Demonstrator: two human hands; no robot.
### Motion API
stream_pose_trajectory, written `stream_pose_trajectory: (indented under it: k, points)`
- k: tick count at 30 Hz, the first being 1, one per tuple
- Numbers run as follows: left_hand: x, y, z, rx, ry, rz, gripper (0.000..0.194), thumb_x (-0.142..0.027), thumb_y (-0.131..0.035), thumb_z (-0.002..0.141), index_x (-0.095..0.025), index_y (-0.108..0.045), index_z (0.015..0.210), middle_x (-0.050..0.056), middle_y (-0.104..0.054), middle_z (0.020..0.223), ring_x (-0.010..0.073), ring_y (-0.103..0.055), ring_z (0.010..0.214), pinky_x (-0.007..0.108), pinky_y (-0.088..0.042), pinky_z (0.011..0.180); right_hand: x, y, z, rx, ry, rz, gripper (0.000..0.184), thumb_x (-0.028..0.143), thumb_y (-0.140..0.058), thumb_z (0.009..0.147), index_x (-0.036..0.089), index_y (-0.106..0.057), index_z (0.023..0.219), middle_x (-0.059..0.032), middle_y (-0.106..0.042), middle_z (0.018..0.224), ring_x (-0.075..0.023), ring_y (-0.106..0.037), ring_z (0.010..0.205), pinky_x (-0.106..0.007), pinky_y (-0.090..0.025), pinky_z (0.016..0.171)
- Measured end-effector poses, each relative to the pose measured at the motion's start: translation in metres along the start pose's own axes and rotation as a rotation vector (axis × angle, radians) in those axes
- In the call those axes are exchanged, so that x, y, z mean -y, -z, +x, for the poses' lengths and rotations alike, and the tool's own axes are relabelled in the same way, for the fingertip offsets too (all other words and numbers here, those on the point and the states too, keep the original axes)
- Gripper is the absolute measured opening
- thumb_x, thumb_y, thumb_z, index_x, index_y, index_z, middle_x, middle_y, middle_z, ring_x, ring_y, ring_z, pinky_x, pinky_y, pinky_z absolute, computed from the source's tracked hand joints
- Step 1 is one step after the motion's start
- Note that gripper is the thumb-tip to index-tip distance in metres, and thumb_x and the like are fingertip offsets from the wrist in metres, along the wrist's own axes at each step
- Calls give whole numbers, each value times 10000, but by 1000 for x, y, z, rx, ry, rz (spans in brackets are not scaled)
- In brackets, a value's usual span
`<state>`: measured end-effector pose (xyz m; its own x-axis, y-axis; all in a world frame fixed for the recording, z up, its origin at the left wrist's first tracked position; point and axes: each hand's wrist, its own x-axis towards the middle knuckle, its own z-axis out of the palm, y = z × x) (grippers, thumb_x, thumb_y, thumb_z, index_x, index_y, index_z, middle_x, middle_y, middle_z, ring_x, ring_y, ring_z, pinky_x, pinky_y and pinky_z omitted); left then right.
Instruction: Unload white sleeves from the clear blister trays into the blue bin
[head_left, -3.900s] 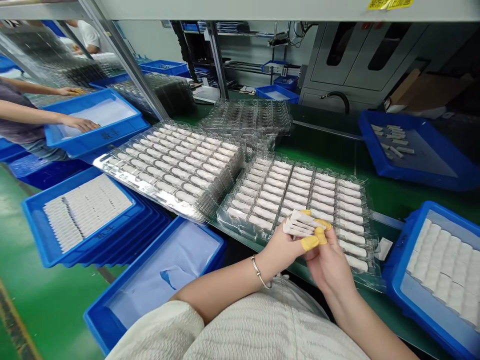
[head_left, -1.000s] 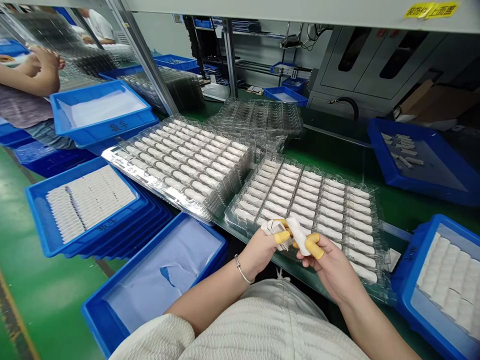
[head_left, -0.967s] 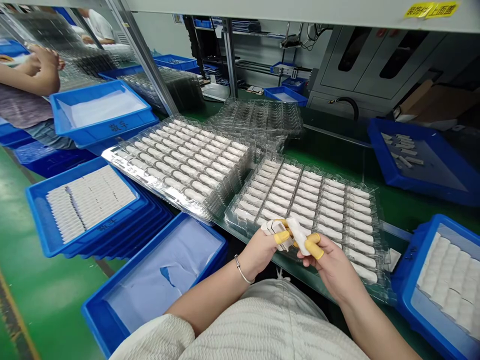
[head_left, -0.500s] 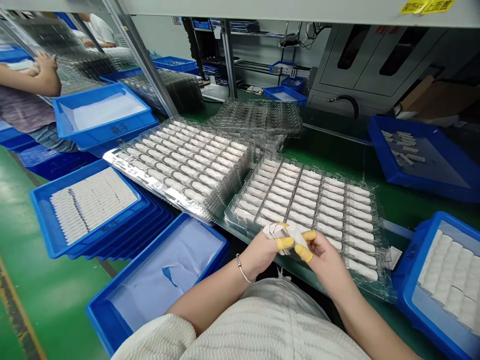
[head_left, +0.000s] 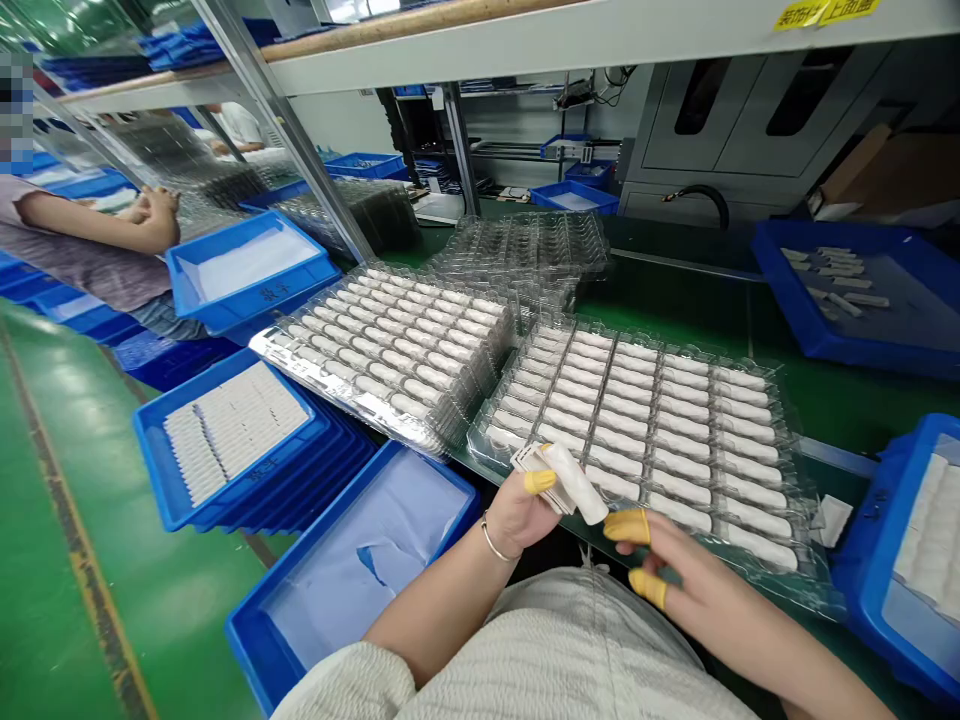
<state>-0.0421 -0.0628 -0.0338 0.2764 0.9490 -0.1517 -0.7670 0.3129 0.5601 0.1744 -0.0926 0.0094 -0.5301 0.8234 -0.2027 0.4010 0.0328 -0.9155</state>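
Observation:
My left hand (head_left: 527,510) is closed round a small stack of white, oblong plastic pieces (head_left: 574,482), held over the front edge of a clear blister tray (head_left: 480,440). Yellow finger cots cover some fingertips of both hands. My right hand (head_left: 664,560) is just right of the stack, thumb and fingers apart, with nothing between them. Rows of similar white pieces (head_left: 682,430) lie in the tray's pockets. To its left rises a stack of filled clear trays (head_left: 390,345). How many pieces my left hand holds is hard to make out.
Blue bins with white pieces stand at left (head_left: 150,470) and right (head_left: 862,530). A paper-lined blue bin (head_left: 247,620) is at front left. Clear trays (head_left: 525,240) lie behind. A blue bin with loose pieces (head_left: 787,240) is at back right. A co-worker (head_left: 82,240) is at far left.
Earlier both hands were together at the white pieces, my right hand gripping one. Now my right hand has let go and moved off to the right; the stack stays in my left. The view has shifted.

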Motion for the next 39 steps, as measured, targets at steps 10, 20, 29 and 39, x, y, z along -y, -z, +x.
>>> stream_pose_trajectory:
  k: [10, 20, 29, 39]
  points:
    - [6, -11, 2, -47, -19, 6, 270, -311, -787, 689, -155, -673, 879, 35, -699, 811, 208, -673, 813, 328, -496, 796, -8, 0, 11, -314, -45, -16, 277, 462, -626, 868, 237, -723, 996, -80, -727, 1021, -248, -662, 886, -385, -554, 798]
    - [2, -24, -1, -63, -24, 82, 273, -337, -797, 704, -137, -706, 865, 72, -730, 843, 199, -674, 777, 305, -503, 752, 12, -11, 37, -342, -1, -229, 313, 323, -656, 829, 240, -603, 1127, -46, -654, 979, -189, -594, 786, -343, -522, 720]
    - [-7, -9, 3, -40, -112, 81, 315, -347, -785, 722, -172, -732, 980, 84, -734, 976, 238, -673, 903, 337, -503, 807, 13, -14, 54, -479, 225, -481, 127, 305, -564, 913, 233, -560, 1017, -52, -617, 896, -197, -616, 751, -335, -526, 670]
    - [-41, -14, -32, 106, -188, 157, 219, -309, -847, 661, -179, -729, 792, 43, -673, 762, 162, -600, 699, 281, -488, 667, 56, -9, 28, -481, 485, -706, 248, 366, -616, 866, 321, -586, 1108, -77, -696, 860, -280, -685, 721, -377, -541, 586]
